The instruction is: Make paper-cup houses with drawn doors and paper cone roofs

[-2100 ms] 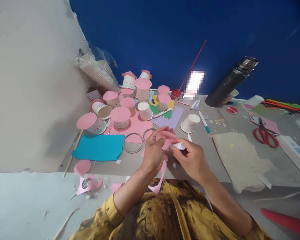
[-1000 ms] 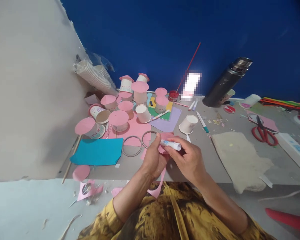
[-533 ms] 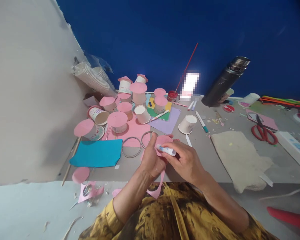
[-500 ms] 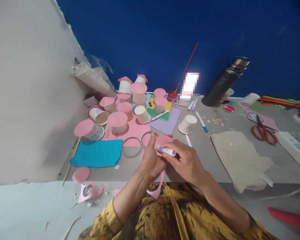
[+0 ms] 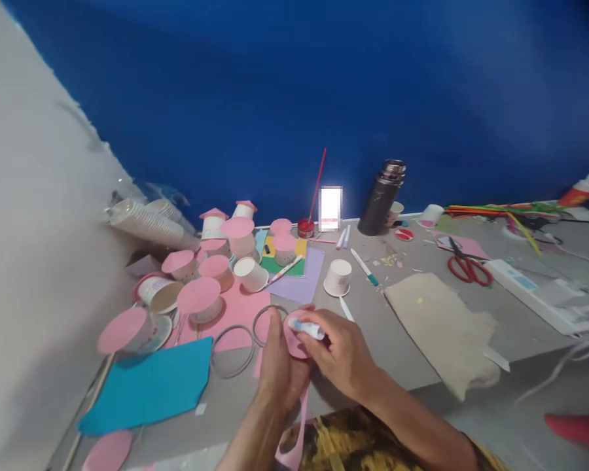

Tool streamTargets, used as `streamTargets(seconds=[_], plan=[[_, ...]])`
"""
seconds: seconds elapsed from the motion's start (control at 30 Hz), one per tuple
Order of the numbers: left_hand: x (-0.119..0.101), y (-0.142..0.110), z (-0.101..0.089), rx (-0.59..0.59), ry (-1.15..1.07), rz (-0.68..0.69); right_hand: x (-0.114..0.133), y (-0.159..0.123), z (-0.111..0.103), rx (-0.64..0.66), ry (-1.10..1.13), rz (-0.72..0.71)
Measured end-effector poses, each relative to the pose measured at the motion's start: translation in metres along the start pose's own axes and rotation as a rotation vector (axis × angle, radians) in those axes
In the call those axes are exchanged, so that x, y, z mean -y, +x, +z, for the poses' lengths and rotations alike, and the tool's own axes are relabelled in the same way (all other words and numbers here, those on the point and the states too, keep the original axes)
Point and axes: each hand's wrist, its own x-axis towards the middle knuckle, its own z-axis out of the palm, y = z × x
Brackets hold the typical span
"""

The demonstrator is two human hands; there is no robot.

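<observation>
My left hand (image 5: 281,366) holds a pink paper disc (image 5: 294,343) with its palm turned up and thumb along the edge. In my right hand (image 5: 341,356) is a small white glue stick (image 5: 308,328) with blue markings, its tip against the disc. A pink paper offcut (image 5: 294,441) with a curved edge hangs below my left hand. Close by on the table lie two grey rings (image 5: 233,376), pink paper (image 5: 235,301) and an upside-down white paper cup (image 5: 338,276). The fingers of my left hand beneath the disc are partly hidden.
Several paper cups with pink paper tops (image 5: 201,297) crowd the left side. Blue-green felt (image 5: 147,386) lies in front of them. A black thermos (image 5: 380,203) stands by the blue wall. Cloth (image 5: 434,327), red-handled scissors (image 5: 468,269) and a power strip (image 5: 530,294) lie to the right.
The camera view has shifted, so the table's things appear lower and further left. The glue stick stays on the disc in my hands, its tip now nearer the disc's upper left.
</observation>
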Motion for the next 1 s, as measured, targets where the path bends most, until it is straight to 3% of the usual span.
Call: streamTargets(seconds=[0.2, 0.3, 0.4, 0.5, 0.6, 0.7, 0.83, 0.9, 1.0], plan=[[-0.001, -0.003, 0.011, -0.167, 0.032, -0.009, 0.006, 0.002, -0.005, 0.101, -0.067, 0.037], [-0.001, 0.000, 0.015, -0.193, 0.033, -0.008, 0.005, 0.003, -0.005, 0.101, -0.079, 0.009], [-0.005, 0.005, 0.017, -0.207, 0.061, 0.017, 0.004, 0.000, -0.007, 0.024, 0.006, 0.004], [-0.013, 0.010, 0.021, -0.205, 0.113, 0.088, -0.001, -0.007, -0.023, -0.124, 0.204, 0.035], [-0.021, 0.013, 0.026, -0.182, 0.151, 0.109, -0.023, -0.018, -0.053, -0.257, 0.195, 0.161], [-0.028, 0.014, 0.030, -0.163, 0.183, 0.042, -0.060, -0.024, -0.084, -0.299, -0.197, 0.391], [-0.033, 0.019, 0.040, -0.103, 0.292, 0.014, -0.097, -0.019, -0.107, -0.292, -0.313, 0.462], [-0.035, 0.025, 0.048, -0.051, 0.394, 0.090, -0.104, -0.013, -0.110, -0.278, -0.316, 0.471], [-0.035, 0.041, 0.063, 0.047, 0.671, 0.348, -0.110, -0.004, -0.112, -0.273, -0.269, 0.479]])
